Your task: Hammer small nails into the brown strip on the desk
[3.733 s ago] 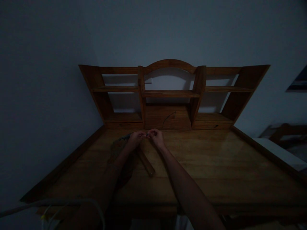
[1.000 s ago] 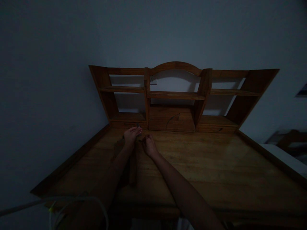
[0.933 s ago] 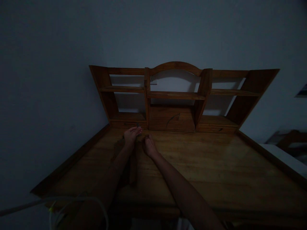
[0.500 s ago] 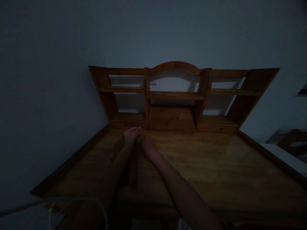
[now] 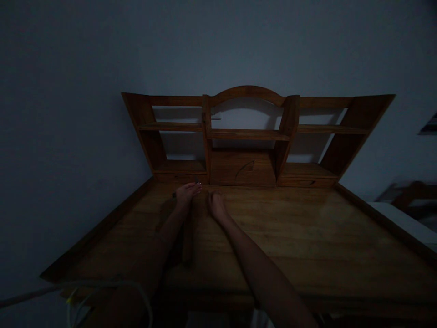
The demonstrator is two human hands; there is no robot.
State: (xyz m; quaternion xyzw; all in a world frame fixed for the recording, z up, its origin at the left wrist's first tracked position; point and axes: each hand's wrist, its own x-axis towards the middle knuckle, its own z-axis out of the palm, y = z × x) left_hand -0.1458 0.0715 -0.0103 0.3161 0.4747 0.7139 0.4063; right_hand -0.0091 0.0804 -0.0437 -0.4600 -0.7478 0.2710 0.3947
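Note:
The room is very dim. My left hand (image 5: 186,193) rests at the back of a wooden desk (image 5: 290,237), its fingertips pinched on a small dark thing I cannot name. My right hand (image 5: 215,203) lies just to its right, fingers curled down onto the desktop; whether anything is under them is hidden. The two hands are a little apart. A wooden rod or handle (image 5: 187,239) lies on the desk between my forearms, pointing away from me. A dark, mottled patch (image 5: 166,214) shows beside my left forearm.
A wooden hutch (image 5: 246,134) with open shelves and an arched middle stands along the desk's back edge against the wall. Raised rails run down both desk sides. A pale cable (image 5: 102,289) loops at the near left corner. Furniture shows dimly at the far right (image 5: 409,200).
My hands were joined over something small; they have since parted. The rod turned from slanting right to pointing nearly straight away. In the last half second my right hand shifted slightly right.

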